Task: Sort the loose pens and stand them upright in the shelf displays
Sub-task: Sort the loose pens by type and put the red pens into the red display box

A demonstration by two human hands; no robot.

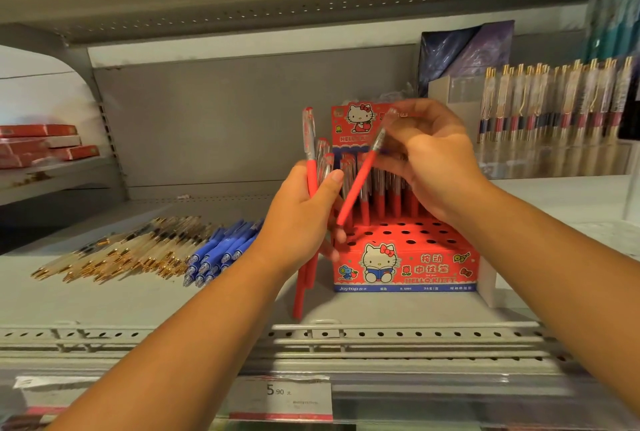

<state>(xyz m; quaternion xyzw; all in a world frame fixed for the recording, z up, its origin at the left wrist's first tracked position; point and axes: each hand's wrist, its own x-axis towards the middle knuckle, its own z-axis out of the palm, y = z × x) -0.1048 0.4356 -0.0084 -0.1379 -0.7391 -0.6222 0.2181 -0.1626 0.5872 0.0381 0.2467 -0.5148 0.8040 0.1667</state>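
Left hand (298, 222) grips a bundle (302, 286) of red pens; right hand (436, 160) pinches one pen (358, 184), tilted, lower end down-left just above the box (405, 271) holes, nearer the right hand.

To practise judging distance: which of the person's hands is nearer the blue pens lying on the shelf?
Left. The left hand, holding red pens, is just right of the blue pens; the right hand is farther right, over the red display box, pinching one red pen.

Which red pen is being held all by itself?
The slanted red pen pinched by the right hand. The left hand grips a bunch, and others stand upright in the Hello Kitty box.
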